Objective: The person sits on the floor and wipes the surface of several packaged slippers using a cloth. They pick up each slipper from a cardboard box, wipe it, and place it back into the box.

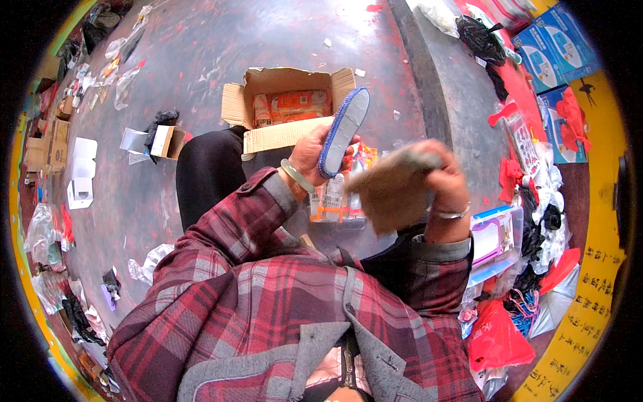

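Note:
My left hand (309,153), with a pale bangle at the wrist, grips a long sole-shaped pad (347,127). Its face is light grey and its rim blue; it tilts up to the right. To the right, my right hand (447,175) holds a flat brown piece (388,189), smeared by motion, so its material is unclear. The two held things are close together. Beyond my left hand stands an open cardboard box (278,139) with orange-and-red packets (295,104) inside. Clear-and-orange packages (329,199) lie below my hands, partly hidden.
Small opened boxes (167,142) and a white carton (82,174) lie on the grey floor at left. Plastic bags and scraps line the left side. At right are a clear plastic bin (499,238), a red bag (499,338) and blue boxes (559,47).

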A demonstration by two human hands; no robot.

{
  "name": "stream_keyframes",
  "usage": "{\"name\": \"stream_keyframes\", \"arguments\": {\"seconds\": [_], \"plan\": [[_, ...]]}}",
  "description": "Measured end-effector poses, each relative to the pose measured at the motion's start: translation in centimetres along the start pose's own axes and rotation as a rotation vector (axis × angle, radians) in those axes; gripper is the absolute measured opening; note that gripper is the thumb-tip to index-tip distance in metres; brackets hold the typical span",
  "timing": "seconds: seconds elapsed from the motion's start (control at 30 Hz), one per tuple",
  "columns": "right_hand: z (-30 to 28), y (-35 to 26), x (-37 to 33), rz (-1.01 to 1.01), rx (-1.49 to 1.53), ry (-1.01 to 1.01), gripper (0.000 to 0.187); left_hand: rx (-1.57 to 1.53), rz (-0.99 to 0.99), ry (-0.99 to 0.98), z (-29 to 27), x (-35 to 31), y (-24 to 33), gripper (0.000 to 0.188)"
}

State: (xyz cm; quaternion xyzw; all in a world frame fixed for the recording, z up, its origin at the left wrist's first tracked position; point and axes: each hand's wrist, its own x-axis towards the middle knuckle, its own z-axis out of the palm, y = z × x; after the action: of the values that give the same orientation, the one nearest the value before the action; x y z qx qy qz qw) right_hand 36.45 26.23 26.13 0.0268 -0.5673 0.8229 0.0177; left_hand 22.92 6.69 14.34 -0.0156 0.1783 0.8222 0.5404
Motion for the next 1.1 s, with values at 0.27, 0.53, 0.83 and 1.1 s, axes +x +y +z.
{"name": "stream_keyframes", "arguments": {"seconds": [0.27,0.53,0.83,1.1], "plan": [[-2.2,0.6,2.5,-0.216,-0.014,0.760,0.034,0.273,-0.106,0.068,0.9,0.0,-1.1,0.040],[-0.5,3.4,4.5,-0.295,-0.739,0.568,0.036,0.265,-0.150,0.030,2.0,-0.9,-1.3,0.032],[3.2,6.0,3.7,-0.322,-1.145,0.072,0.048,0.152,0.021,-0.108,1.9,-0.8,-0.1,0.031],[6.4,5.9,1.7,-0.032,-0.962,-0.334,0.043,0.156,0.345,0.332,-3.0,1.3,4.3,0.023]]}}
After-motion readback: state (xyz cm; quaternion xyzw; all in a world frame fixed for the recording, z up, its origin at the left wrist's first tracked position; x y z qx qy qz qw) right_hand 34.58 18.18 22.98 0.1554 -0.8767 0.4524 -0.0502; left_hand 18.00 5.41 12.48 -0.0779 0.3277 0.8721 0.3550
